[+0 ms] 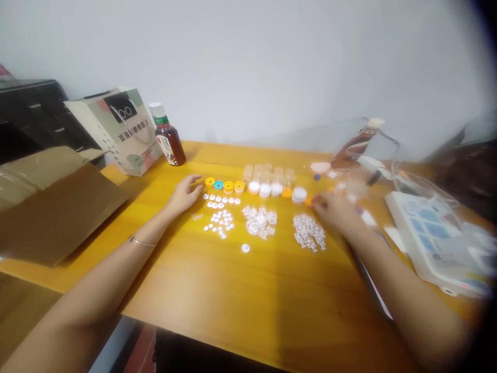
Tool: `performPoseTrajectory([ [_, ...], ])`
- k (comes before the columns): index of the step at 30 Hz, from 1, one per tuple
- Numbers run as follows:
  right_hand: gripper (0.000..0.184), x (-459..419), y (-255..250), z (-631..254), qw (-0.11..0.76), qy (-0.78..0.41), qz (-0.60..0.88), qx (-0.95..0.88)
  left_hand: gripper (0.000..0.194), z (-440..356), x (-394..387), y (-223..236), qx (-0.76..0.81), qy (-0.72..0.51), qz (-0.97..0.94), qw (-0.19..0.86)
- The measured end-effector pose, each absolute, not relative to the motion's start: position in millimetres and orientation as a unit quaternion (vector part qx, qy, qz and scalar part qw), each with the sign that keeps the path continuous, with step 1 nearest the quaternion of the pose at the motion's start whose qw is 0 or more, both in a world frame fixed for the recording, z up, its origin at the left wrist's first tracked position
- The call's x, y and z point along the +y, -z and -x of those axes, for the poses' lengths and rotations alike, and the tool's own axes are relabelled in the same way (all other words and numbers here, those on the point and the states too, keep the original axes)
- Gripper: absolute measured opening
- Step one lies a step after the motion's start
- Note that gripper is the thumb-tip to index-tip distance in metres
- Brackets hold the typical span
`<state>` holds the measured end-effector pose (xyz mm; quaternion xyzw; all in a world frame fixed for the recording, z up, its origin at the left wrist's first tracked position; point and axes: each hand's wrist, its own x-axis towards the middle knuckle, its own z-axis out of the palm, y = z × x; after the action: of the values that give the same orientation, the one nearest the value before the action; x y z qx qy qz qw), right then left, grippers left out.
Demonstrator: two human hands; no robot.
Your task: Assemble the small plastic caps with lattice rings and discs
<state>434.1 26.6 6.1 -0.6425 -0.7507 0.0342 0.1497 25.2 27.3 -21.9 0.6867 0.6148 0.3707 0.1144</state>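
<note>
My left hand (185, 193) rests on the wooden table at the left end of a row of round lid-like pieces, fingers apart and nothing in them. Nearest to it are a yellow round piece (210, 182) and a teal one (218, 185). White round pieces (265, 190) continue the row to the right. At its right end my right hand (334, 210) is blurred, its fingertips at a small orange piece (309, 201); whether they grip it is unclear. In front lie small white discs (223, 220), white cut-out wheel-like pieces (259, 221) and a heap of openwork pieces (309, 231).
Clear cylindrical containers (267, 173) stand behind the row. A dark bottle (169, 137), paper bag (124, 129) and cardboard box (58, 202) occupy the left. At right are a tilted brown bottle (357, 142), cables and a white case (435, 238). One disc (245, 248) lies apart.
</note>
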Motion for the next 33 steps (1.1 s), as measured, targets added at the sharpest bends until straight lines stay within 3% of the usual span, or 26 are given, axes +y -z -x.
performPoseTrajectory([
  [7,0.018,11.8,-10.9,-428.1,0.214,0.011,0.632,-0.745,0.043,-26.9,40.0,28.3,0.59,-0.364,-0.706,0.144],
  [18,0.009,-52.6,-12.5,-377.0,0.345,-0.044,0.479,-0.806,0.037,-36.2,56.2,23.1,0.576,-0.405,-0.695,0.143],
  [27,0.008,-95.7,18.4,-329.8,0.271,-0.173,0.399,-0.859,0.036,-79.2,-19.2,-11.5,0.484,-0.41,-0.766,0.099],
  [33,0.008,-91.0,16.9,-331.5,0.273,-0.25,0.411,-0.833,0.039,-104.0,-71.0,-0.3,0.407,-0.313,-0.83,0.218],
])
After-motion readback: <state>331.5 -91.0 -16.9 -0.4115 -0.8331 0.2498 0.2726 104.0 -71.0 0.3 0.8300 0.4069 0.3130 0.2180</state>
